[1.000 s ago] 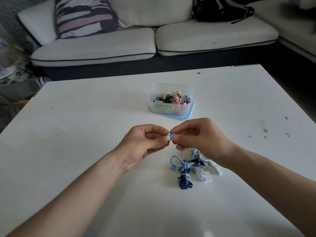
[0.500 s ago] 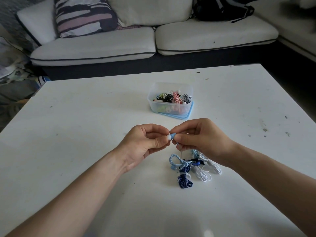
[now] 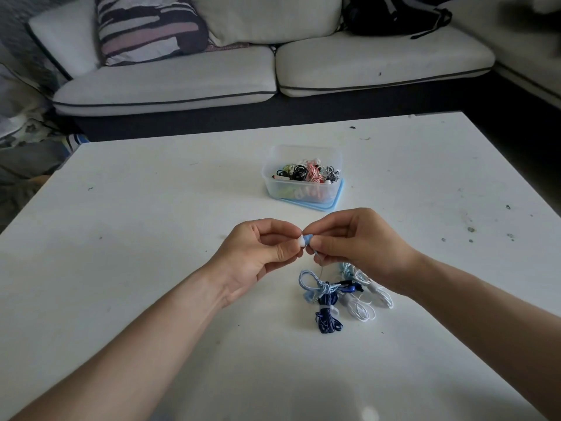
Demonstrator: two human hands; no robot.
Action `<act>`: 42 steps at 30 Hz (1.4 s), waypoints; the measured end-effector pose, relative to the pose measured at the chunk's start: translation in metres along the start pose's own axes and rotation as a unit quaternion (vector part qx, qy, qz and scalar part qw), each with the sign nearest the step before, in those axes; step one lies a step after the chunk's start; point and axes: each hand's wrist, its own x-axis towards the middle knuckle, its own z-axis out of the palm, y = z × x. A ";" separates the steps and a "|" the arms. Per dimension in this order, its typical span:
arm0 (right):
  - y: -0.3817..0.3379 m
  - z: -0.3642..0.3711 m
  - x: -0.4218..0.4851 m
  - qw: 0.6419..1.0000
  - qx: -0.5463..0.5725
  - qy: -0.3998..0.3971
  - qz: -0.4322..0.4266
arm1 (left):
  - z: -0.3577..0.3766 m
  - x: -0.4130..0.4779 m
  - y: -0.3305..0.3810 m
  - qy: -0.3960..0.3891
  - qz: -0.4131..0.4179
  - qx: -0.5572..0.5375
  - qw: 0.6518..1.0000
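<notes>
Nearest on the white table, three coiled earphone bundles lie touching one another: a dark blue bundle, a white bundle and a light blue bundle. A thin cord rises from the light blue one to the earbud, which is held just above the table between both hands. The left hand pinches its white tip between thumb and forefinger. The right hand pinches the blue body, fingers curled.

As I judge it, a sharp tug could pop the tip off and send it rolling (small and pale, easily lost on a white top). Lifting higher could tighten the cord, drag the light blue bundle and snarl it with its neighbours.

Bare tabletop spreads wide to the left and fairly wide to the right of the hands. Farther off, well apart from them, a clear container of coiled earphones stands on its blue lid. Beyond it is the table's far edge, then a gap, then the sofa.
</notes>
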 end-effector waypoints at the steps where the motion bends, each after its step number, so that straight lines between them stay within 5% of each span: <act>1: 0.000 0.000 0.000 1.000 -0.008 0.005 -0.004 | 0.000 0.000 0.000 0.003 0.001 0.006 1.000; 42: 0.000 0.000 0.000 0.999 -0.029 0.013 -0.023 | 0.001 0.000 -0.002 0.009 -0.001 0.006 1.000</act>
